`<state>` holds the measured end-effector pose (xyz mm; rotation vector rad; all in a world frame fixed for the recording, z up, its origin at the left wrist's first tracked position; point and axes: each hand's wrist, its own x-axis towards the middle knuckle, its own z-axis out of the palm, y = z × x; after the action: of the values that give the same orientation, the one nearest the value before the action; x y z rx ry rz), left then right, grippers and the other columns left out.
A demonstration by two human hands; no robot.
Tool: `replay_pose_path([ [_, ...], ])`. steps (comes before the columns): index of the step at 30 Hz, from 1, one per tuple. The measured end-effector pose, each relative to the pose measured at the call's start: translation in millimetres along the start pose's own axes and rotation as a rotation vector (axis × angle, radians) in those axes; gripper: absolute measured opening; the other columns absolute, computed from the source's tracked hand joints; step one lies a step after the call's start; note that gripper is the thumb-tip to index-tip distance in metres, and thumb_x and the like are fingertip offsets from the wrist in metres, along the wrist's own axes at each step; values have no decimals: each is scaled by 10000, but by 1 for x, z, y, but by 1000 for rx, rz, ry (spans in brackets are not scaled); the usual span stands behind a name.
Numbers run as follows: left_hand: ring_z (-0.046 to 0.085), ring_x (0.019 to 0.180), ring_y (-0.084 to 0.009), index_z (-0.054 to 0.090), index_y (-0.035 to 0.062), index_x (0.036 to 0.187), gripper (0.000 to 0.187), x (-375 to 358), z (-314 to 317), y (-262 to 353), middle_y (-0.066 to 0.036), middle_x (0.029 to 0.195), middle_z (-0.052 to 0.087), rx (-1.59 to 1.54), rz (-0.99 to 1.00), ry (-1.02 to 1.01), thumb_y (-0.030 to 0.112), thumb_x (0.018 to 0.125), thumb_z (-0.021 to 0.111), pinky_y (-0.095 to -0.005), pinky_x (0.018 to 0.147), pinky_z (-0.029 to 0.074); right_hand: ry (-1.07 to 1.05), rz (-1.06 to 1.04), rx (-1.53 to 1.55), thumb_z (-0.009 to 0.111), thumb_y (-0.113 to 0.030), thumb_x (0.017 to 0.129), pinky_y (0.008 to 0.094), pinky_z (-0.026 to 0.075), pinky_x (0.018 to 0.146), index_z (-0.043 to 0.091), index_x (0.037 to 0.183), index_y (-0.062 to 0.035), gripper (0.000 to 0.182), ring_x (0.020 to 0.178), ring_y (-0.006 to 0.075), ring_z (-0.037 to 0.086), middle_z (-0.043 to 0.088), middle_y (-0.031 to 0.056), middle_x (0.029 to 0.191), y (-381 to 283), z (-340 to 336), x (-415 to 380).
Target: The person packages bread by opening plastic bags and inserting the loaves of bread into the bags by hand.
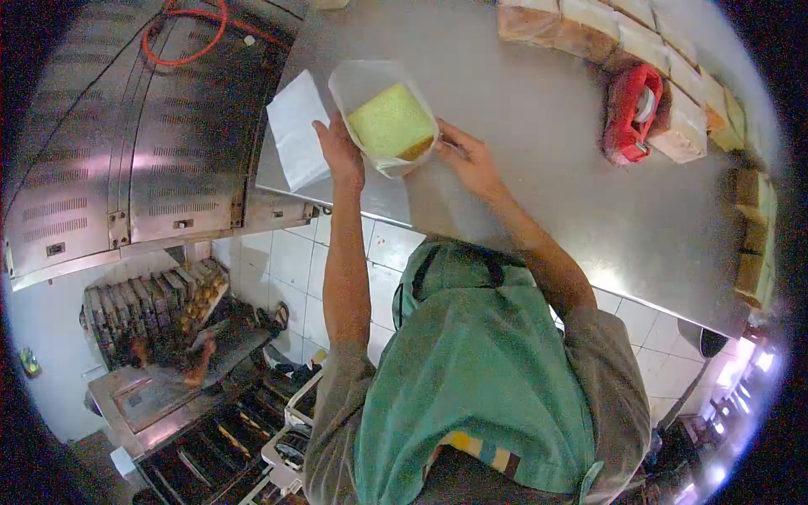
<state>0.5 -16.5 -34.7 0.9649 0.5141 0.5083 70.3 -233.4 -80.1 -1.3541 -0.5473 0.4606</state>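
A clear plastic bag (pixel 367 82) with a green slice of bread or cake (pixel 391 120) inside lies at the near left of the steel table. My left hand (pixel 342 156) is at the bag's left side, thumb apart from the fingers, which are partly hidden by the bag. At the bag's lower right edge, my right hand (pixel 470 162) has its fingers closed on the plastic. A stack of white sheets or bags (pixel 298 133) rests just left of my left hand.
Wrapped loaves (pixel 587 29) line the far right of the steel table (pixel 522 109), beside a red tape dispenser (pixel 631 114). Steel cabinets (pixel 189 126) stand on the left. A co-worker's hands (pixel 199 360) show at a lower-left bench, near stacked trays (pixel 139 311).
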Motion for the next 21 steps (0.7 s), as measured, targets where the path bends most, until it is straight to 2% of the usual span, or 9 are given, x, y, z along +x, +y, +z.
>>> replay_pose_path([
  [2, 482, 1208, -268, 430, -8, 1354, 759, 11, -12, -15, -155, 1284, 537, -24, 3, -26, 612, 969, 222, -372, 1070, 322, 29, 12, -82, 583, -107, 929, 292, 476, 900, 535, 1310, -22, 394, 1068, 151, 588, 630, 94, 1189, -16, 6, 3],
  [5, 523, 1162, -268, 451, 11, 1338, 734, 8, -4, -23, -152, 1278, 536, -120, 106, 5, 611, 965, 251, -358, 1019, 381, 103, -9, -164, 593, -101, 916, 292, 500, 847, 584, 1255, -18, 349, 969, 143, 624, 673, 88, 1109, -11, 7, 9],
  [8, 532, 1126, -275, 482, 28, 1296, 656, 11, -10, -28, -140, 1246, 547, 385, 446, 15, 562, 972, 281, -380, 1002, 403, 37, 81, -110, 613, -88, 894, 289, 505, 840, 610, 1226, -26, 337, 971, 143, 627, 676, 111, 1115, -12, 0, 11],
  [10, 539, 1103, -280, 503, 39, 1267, 604, 12, -13, -31, -132, 1225, 555, 720, 670, 26, 529, 977, 300, -395, 990, 417, 9, 85, -215, 629, -91, 880, 294, 508, 854, 619, 1203, -14, 332, 974, 146, 631, 675, 119, 1120, -7, 0, 10],
  [12, 538, 1099, -288, 508, 47, 1264, 547, 14, -14, -31, -128, 1219, 557, 440, 576, 7, 478, 985, 318, -418, 995, 418, 7, 32, -238, 640, -128, 876, 315, 516, 859, 630, 1179, -14, 324, 967, 183, 648, 672, 128, 1128, -2, 3, 11],
  [14, 531, 1114, -297, 497, 53, 1286, 488, 16, -12, -30, -129, 1230, 555, -443, 126, -47, 409, 995, 334, -448, 1016, 405, 40, -72, -182, 645, -199, 881, 352, 531, 857, 644, 1152, -26, 321, 950, 255, 677, 666, 139, 1138, 0, 7, 7],
  [16, 540, 1115, -298, 473, 50, 1321, 471, 54, -72, -62, -131, 1255, 547, -172, 274, -70, 371, 997, 358, -441, 1003, 425, 6, -155, -275, 653, -199, 874, 354, 521, 883, 650, 1142, -35, 314, 985, 278, 667, 652, 134, 1167, -2, 7, 6],
  [18, 555, 1096, -290, 468, 45, 1329, 465, 62, -89, -73, -130, 1253, 550, -66, 310, -62, 357, 997, 379, -423, 968, 453, -17, -220, -364, 654, -196, 872, 357, 509, 910, 655, 1141, -46, 308, 1024, 293, 652, 639, 128, 1192, -2, 5, 4],
  [21, 586, 1038, -264, 488, 35, 1300, 464, 37, -34, -45, -124, 1209, 570, -152, 209, -18, 373, 992, 406, -383, 883, 506, 13, -244, -430, 646, -150, 868, 349, 493, 934, 648, 1164, -57, 310, 1069, 277, 633, 628, 130, 1213, -7, 7, 1],
])
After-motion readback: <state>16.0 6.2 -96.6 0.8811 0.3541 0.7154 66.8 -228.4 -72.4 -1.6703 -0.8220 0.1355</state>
